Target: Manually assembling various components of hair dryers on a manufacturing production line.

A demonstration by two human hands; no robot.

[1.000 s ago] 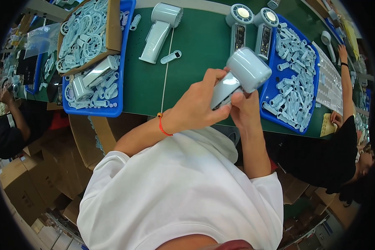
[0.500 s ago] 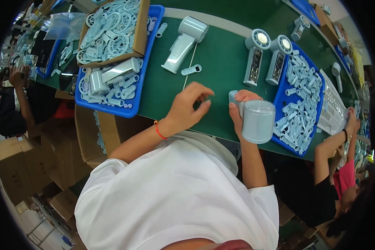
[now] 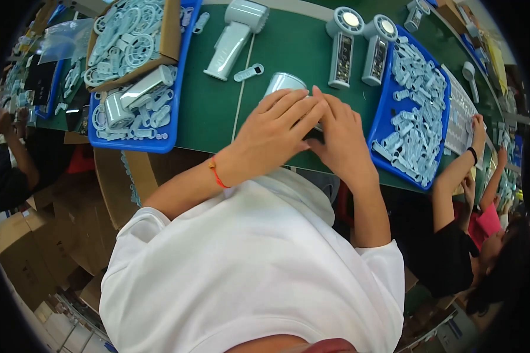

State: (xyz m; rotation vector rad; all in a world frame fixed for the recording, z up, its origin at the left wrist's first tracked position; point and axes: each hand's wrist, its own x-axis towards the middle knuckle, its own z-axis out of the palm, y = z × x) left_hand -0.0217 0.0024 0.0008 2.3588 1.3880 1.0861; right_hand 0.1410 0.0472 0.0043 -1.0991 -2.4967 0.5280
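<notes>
Both my hands are closed round a pale blue plastic device housing point(image 3: 285, 82). Its round head shows beyond my fingers, while its handle is mostly hidden under them. My left hand point(image 3: 272, 130), with a red string at the wrist, covers it from the left. From the other side my right hand point(image 3: 344, 140) grips it, and the fingertips of both hands meet on top. A small oval cover piece point(image 3: 249, 73) lies on the green table point(image 3: 209, 117) just beyond. Farther off lies another hammer-shaped device housing point(image 3: 229, 47).
Two housings with exposed circuit boards point(image 3: 341, 59) stand beyond my right hand. A blue tray point(image 3: 374, 132) of small pale parts is on the right. A left tray point(image 3: 174, 138) holds parts and a cardboard box point(image 3: 169, 35). A co-worker's arm point(image 3: 453, 170) reaches in at right.
My left hand has moved right and closed on the housing with my right hand. The housing has turned, its head now pointing away and left. The whole view has shifted slightly.
</notes>
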